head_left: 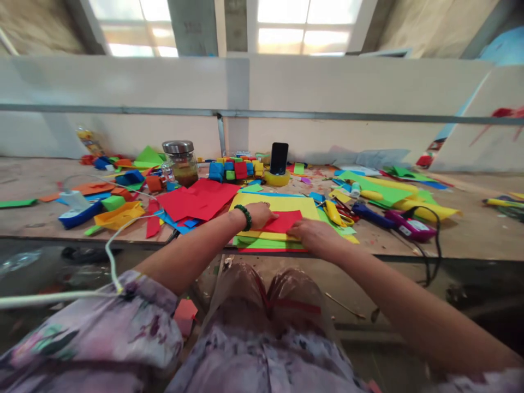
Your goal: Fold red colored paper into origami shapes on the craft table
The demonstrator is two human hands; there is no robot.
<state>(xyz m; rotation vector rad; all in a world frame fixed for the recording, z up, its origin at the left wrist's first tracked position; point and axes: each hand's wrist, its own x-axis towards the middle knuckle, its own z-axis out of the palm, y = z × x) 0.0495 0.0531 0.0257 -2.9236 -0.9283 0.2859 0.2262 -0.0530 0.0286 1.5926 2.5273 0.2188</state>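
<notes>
A small red paper piece (pixel 282 221) lies on a yellow sheet (pixel 274 206), which tops a stack of green and red sheets at the table's near edge. My left hand (pixel 257 214), with a green bead bracelet at the wrist, presses flat on the red piece's left end. My right hand (pixel 313 234) presses on its lower right corner. Neither hand lifts anything.
Red sheets (pixel 196 201) lie to the left. A glass jar (pixel 182 162), coloured paper cubes (pixel 235 169) and a phone (pixel 279 158) in a yellow tape roll stand behind. Yellow scissors (pixel 338 214) and a purple glue gun (pixel 409 226) lie to the right. A white cable (pixel 110 251) hangs left.
</notes>
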